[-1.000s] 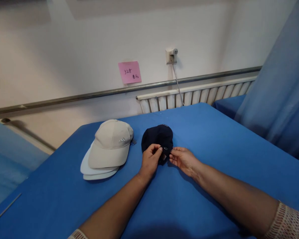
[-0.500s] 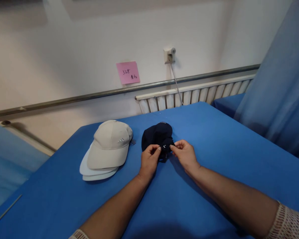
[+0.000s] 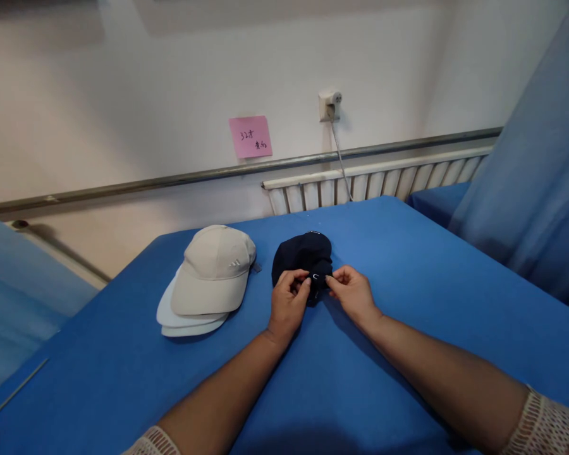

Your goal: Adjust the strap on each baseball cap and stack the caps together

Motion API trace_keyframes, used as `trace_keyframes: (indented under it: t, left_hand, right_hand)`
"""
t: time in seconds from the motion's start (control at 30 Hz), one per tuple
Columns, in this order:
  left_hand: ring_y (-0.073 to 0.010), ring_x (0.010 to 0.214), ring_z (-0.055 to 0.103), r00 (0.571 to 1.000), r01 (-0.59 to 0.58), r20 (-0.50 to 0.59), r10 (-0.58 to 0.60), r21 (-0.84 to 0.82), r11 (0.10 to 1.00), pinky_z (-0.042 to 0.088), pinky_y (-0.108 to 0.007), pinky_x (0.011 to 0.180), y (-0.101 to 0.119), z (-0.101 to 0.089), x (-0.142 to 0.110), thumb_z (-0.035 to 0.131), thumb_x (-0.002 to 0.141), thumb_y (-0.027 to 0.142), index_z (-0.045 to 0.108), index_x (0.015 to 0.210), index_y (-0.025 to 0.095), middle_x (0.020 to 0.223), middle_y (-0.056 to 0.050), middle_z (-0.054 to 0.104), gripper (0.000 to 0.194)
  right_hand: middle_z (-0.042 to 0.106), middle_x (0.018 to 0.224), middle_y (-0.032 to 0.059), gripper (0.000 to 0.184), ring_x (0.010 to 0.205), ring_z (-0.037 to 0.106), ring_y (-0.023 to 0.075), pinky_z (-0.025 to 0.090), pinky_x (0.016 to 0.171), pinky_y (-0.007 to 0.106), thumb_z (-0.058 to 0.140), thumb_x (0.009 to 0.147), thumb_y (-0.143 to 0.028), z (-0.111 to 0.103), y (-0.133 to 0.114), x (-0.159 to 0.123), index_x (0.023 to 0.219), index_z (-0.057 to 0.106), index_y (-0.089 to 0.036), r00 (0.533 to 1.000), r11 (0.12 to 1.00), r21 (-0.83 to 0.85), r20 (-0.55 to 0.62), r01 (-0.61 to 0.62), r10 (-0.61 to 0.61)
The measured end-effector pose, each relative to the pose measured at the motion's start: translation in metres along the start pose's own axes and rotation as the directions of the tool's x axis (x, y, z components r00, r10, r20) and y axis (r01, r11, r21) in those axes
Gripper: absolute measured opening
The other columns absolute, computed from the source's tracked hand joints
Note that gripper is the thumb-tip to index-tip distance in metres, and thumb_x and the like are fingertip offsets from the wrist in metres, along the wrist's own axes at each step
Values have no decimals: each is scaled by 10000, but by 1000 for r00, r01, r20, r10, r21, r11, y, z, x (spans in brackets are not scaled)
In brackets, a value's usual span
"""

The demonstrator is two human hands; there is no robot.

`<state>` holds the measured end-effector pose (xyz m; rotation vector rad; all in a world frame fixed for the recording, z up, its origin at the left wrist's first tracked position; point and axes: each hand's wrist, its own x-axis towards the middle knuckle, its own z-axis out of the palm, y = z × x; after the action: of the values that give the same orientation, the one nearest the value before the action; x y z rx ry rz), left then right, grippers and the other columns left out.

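Observation:
A black cap lies on the blue table, its strap side toward me and a rounded brim at the far end. My left hand pinches the left side of the strap between thumb and fingers. On the other side, my right hand pinches the strap's right side. Between my fingertips shows a small pale curved mark, perhaps a buckle or ring; it is too small to tell. To the left, a beige cap with a three-stripe logo sits on top of a stack, with pale brims showing beneath it.
The blue-covered table runs to a white radiator and a metal rail on the wall. A cord hangs from a socket. Blue curtains flank the table. A thin rod lies at the left edge.
The view has shifted slightly, so everything sits a little farther right. My left fingers have curled a bit more at the strap; both hands keep their pinch.

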<state>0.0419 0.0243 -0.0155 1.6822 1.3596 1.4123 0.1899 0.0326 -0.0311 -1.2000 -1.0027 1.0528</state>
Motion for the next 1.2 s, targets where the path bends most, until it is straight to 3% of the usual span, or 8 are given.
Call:
trace_keyframes:
  t: [0.13, 0.43, 0.6, 1.03, 1.2]
  left_hand:
    - [-104, 672, 543, 996, -20, 92, 18, 19, 1000, 454, -228, 628, 10, 1, -5, 654, 801, 299, 709, 929, 204, 877, -18, 615, 169]
    - [-127, 654, 531, 964, 252, 129, -234, -150, 956, 419, -232, 597, 7, -1, 3, 731, 691, 397, 692, 707, 170, 733, -20, 612, 231]
    - [-151, 746, 560, 933, 355, 141, -331, -217, 909, 426, -253, 648, 10, -3, 3, 718, 650, 338, 658, 597, 156, 886, -57, 647, 200]
    - [-220, 918, 586, 929, 369, 71, -363, -245, 896, 443, -291, 705, 7, 0, -1, 653, 628, 257, 544, 498, 167, 1053, -97, 652, 192]
    - [-253, 987, 598, 938, 344, 48, -343, -253, 904, 452, -317, 751, 5, 0, -2, 684, 657, 286, 556, 510, 173, 1001, -106, 672, 226]
  right_hand:
    - [529, 511, -54, 303, 459, 505, 114, 411, 475, 246, 711, 637, -449, 0, -1, -2, 646, 528, -208, 1000, 1000, 15, 19, 5, -5]
    - [543, 533, -50, 320, 479, 507, 117, 432, 498, 257, 721, 660, -469, 1, 2, -3, 667, 528, -214, 998, 998, 45, 36, 40, -42]
    - [550, 581, -40, 271, 518, 498, 117, 421, 532, 258, 690, 714, -438, 0, 5, -4, 695, 547, -209, 993, 995, -24, 65, 95, -94]
    - [550, 613, -31, 165, 562, 483, 127, 380, 554, 255, 625, 785, -375, -1, -4, -15, 726, 593, -224, 952, 935, -191, 128, 299, -278]
    - [577, 643, -19, 151, 591, 500, 135, 404, 591, 269, 628, 783, -365, -1, -7, -18, 714, 600, -234, 937, 919, -203, 157, 339, -311]
